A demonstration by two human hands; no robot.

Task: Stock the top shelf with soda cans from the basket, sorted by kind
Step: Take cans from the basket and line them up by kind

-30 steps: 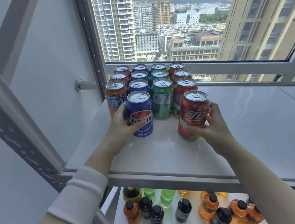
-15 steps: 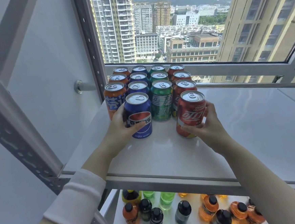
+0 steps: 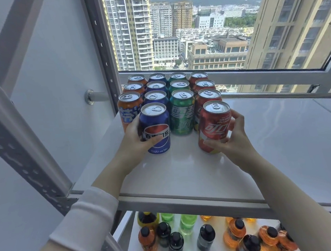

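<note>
My left hand [image 3: 136, 141] grips a blue cola can [image 3: 156, 126] that stands on the white top shelf [image 3: 184, 173], at the front of the blue row. My right hand [image 3: 231, 140] holds a red cola can [image 3: 214, 125] at the front of the red row; whether its base touches the shelf I cannot tell. Behind them stand four rows sorted by colour: orange cans [image 3: 129, 108], blue cans [image 3: 156, 95], green cans [image 3: 182, 112] and red cans [image 3: 208, 96]. The basket is out of view.
The shelf's metal upright [image 3: 101, 51] and a slanted brace [image 3: 19, 137] rise at the left. A window frame [image 3: 256, 76] runs behind the cans. Bare shelf surface stretches to the right [image 3: 280, 136]. Several bottles [image 3: 207, 239] stand on the lower shelf.
Both hands have pushed their cans a little farther back toward the rows. The red can, tilted a second ago, now stands more upright.
</note>
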